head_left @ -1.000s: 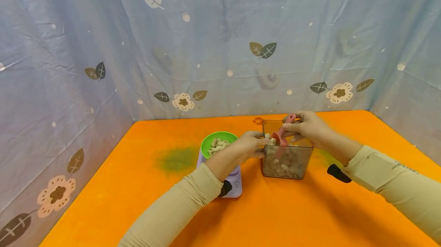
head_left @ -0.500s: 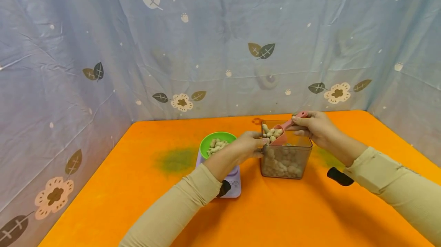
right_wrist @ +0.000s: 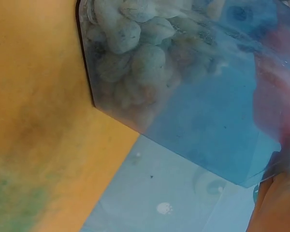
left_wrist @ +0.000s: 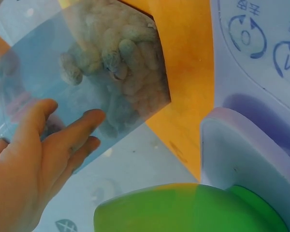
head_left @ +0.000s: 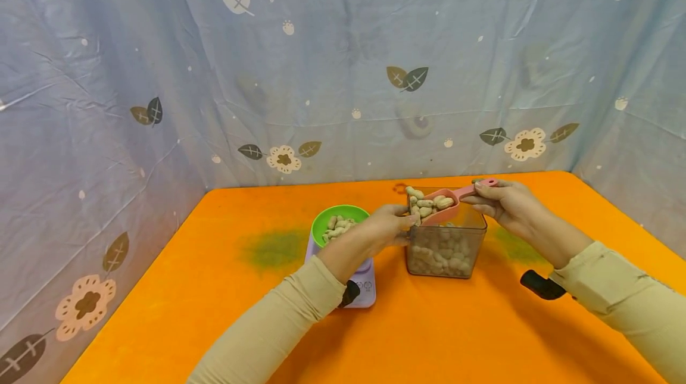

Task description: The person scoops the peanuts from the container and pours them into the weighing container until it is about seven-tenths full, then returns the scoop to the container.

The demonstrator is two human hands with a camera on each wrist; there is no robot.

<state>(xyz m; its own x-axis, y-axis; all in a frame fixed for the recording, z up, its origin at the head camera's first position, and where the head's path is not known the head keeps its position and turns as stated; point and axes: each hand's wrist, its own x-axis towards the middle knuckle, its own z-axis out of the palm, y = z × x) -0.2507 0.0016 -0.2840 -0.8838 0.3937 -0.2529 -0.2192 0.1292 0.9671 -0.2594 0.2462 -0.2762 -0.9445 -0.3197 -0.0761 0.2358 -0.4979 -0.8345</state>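
My right hand (head_left: 509, 205) pinches the handle of a pink scoop (head_left: 458, 194), its bowl heaped with unshelled peanuts (head_left: 425, 211). The scoop is at the mouth of a clear, smoky plastic container (head_left: 447, 253), tilted a little, handle end higher. More peanuts fill the container's lower part. At the container's left side, my left hand (head_left: 383, 229) holds the wall, thumb at the rim. Its spread fingers (left_wrist: 77, 130) lie along the outside in the left wrist view. The right wrist view shows the container wall (right_wrist: 208, 130) and only an edge of the right hand (right_wrist: 278, 208).
Left of the container stands a lilac kitchen scale (head_left: 365, 294) with a green bowl (head_left: 321, 221) of peanuts on it, partly behind the left forearm. An orange cloth (head_left: 214, 300) covers the table. Patterned curtains (head_left: 332, 74) enclose the back and sides.
The scoop has come up out of the peanuts with a full load and levelled out. My right hand has moved right with it. The left hand stays at the container.
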